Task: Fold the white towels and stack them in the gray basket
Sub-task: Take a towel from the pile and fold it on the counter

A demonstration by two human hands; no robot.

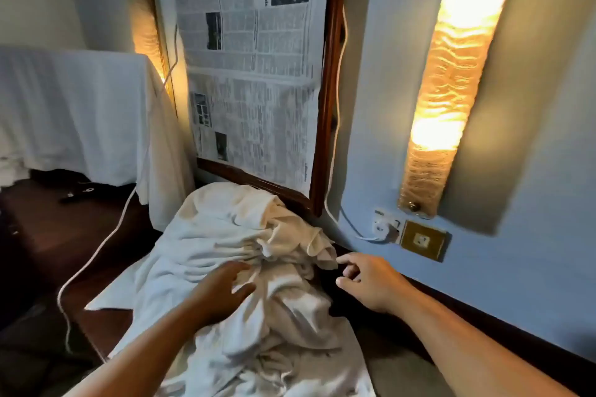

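Observation:
A crumpled heap of white towels (232,235) lies on a dark wooden surface (64,229) in front of me, running from the frame on the wall down to the bottom edge. My left hand (222,287) rests on the middle of the heap with fingers spread. Just right of the heap hovers my right hand (364,277), fingers loosely extended, its fingertips close to a bunched towel corner (322,251) without gripping it. No gray basket is in view.
A wooden frame covered with newspaper (254,74) leans on the wall behind the heap. A white cable (96,251) crosses the dark surface to a wall socket (385,229). A white cloth (74,113) covers something at left. Lit wall lamps (451,84) flank the frame.

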